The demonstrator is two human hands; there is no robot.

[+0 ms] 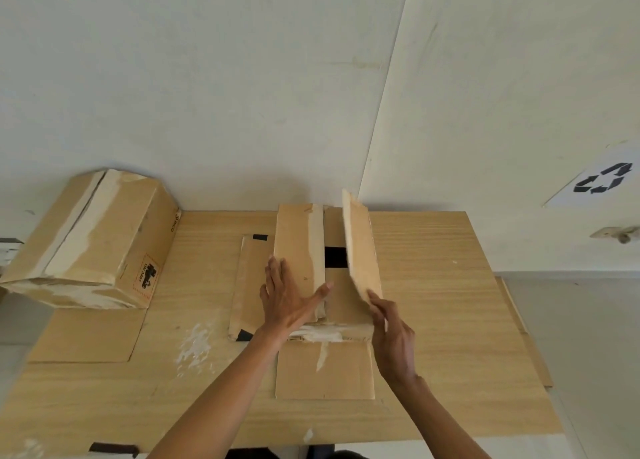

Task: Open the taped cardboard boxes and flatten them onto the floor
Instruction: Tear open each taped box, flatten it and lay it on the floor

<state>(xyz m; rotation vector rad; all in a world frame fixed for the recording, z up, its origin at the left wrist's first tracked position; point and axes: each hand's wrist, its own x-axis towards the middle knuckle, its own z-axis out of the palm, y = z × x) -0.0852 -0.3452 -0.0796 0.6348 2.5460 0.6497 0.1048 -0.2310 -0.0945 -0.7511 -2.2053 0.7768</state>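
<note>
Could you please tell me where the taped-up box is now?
In the head view, the taped box sits on the table at its far left, against the wall, left of the open box.

1. Light wood-grain table [450,320] stood flush against an off-white wall [207,77].
2. Right of the table, a white sign [602,181] bore a black recycling symbol.
3. Below the sign, a small pale fixture [616,234].
4. Right of the table, grey floor [588,337]; light soft and even.
</note>
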